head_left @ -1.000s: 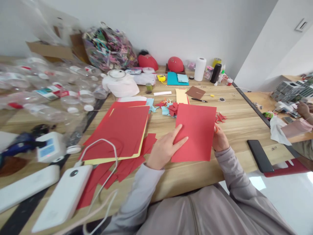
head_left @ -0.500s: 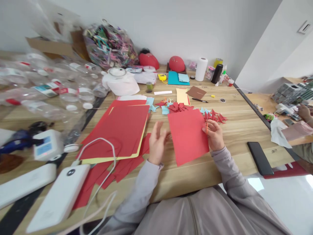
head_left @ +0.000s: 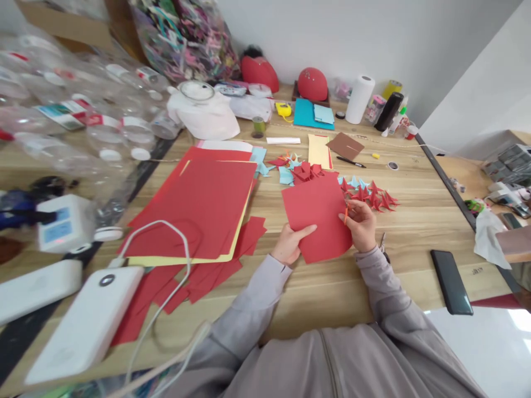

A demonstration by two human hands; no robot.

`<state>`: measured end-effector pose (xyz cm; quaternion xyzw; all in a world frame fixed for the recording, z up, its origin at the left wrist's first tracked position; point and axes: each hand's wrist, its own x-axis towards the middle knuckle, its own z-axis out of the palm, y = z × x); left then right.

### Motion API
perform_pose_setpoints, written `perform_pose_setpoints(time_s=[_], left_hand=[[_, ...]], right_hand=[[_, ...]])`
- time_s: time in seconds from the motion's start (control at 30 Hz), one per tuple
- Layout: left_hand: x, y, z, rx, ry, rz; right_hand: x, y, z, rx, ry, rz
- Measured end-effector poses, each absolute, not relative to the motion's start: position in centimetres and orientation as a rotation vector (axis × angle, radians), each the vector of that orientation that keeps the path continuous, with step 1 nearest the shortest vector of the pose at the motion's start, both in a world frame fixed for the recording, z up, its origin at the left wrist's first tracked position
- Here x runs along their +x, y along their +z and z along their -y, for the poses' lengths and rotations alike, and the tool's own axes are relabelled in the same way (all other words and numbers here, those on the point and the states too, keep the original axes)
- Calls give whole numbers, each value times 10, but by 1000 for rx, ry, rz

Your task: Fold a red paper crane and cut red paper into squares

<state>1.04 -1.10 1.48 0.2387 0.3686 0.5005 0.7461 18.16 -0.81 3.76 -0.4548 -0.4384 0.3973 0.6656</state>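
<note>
A sheet of red paper (head_left: 318,221) is held up over the table in front of me. My left hand (head_left: 292,242) grips its lower left side, thumb on top and fingers underneath. At the sheet's right edge, my right hand (head_left: 360,224) is closed on a thin orange tool (head_left: 346,214); its kind is too small to tell. Behind the sheet lie cut red paper pieces (head_left: 307,172) and folded red paper cranes (head_left: 373,194). Partly hidden by my right sleeve is a pair of scissors (head_left: 383,246).
A stack of red paper (head_left: 199,210) and red strips (head_left: 215,279) lie at left, near a white power bank (head_left: 89,323) with a cable. Plastic bottles (head_left: 95,127) crowd the far left. A phone (head_left: 451,282) lies right. A pen (head_left: 350,162) and brown paper (head_left: 345,146) are farther back.
My left hand, free and spread beside the sheet before, has moved right and taken hold of it. The view has shifted, and the scissors now show beside my right wrist.
</note>
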Motion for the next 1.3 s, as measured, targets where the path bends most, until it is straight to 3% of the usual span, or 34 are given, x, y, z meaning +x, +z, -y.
perform_pose_setpoints(time_s=[0.3,0.63,0.8,1.03,1.3], left_hand=[[11,5,5,440,1073,-831],[17,3,8,463,1043,-837],[15,3,0,370,1239,-873],[-2,0,-14,231,1427,-893],[2,0,-14,147,1468,-885]], right_hand=[[184,30,18,-1199,637,1197],[181,34,15,-1152,665,1038],[192,38,18,-1019,910,954],[201,30,35,-694,1823,932],[187,19,42,-566,1990,1015]])
